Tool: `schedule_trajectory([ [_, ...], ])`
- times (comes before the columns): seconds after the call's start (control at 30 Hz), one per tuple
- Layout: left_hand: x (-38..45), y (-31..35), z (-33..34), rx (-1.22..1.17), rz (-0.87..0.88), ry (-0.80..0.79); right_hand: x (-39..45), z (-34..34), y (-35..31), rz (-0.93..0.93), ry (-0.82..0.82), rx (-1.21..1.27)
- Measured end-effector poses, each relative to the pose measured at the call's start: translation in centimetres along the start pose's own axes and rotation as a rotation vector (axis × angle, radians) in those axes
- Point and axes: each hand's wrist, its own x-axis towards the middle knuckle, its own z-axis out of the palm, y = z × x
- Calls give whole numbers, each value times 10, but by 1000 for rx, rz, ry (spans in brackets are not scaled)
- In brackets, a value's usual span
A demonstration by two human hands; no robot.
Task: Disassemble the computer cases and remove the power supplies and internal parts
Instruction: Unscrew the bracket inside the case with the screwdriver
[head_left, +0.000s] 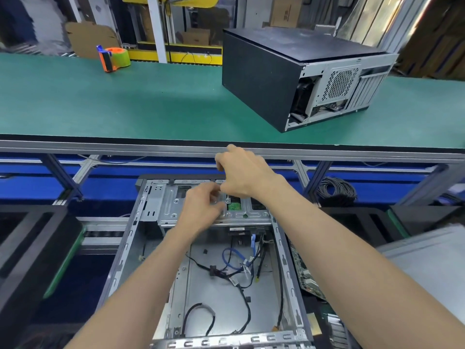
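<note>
An open grey computer case (130,248) lies below the bench edge, its floor bare except for loose black and blue cables (234,270). At its far end sits a metal drive cage (166,205) with a green circuit board (234,206) showing through. My left hand (201,210) hovers over the cage with fingers curled near a screw (228,200). My right hand (241,172) is above the cage's far edge, fingers bent; what either hand holds is blurred. A second, closed black case (261,76) stands on the green bench.
An orange tape dispenser (113,59) sits on the green bench top (125,104) at the back left. A circuit board (304,275) leans right of the open case. A coil of black cable (337,190) lies at right, black bins (32,248) at left.
</note>
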Motion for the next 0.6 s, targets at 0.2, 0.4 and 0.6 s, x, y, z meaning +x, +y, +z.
schedule_trajectory([
  [0.2, 28, -12, 20, 72, 36, -83, 6, 4, 6, 50, 6, -31],
  [0.4, 27, -14, 23, 28, 29, -33, 3, -3, 8, -54, -54, 124],
  [0.6, 30, -15, 24, 46, 41, -65, 7, 5, 14, 93, -15, 87],
])
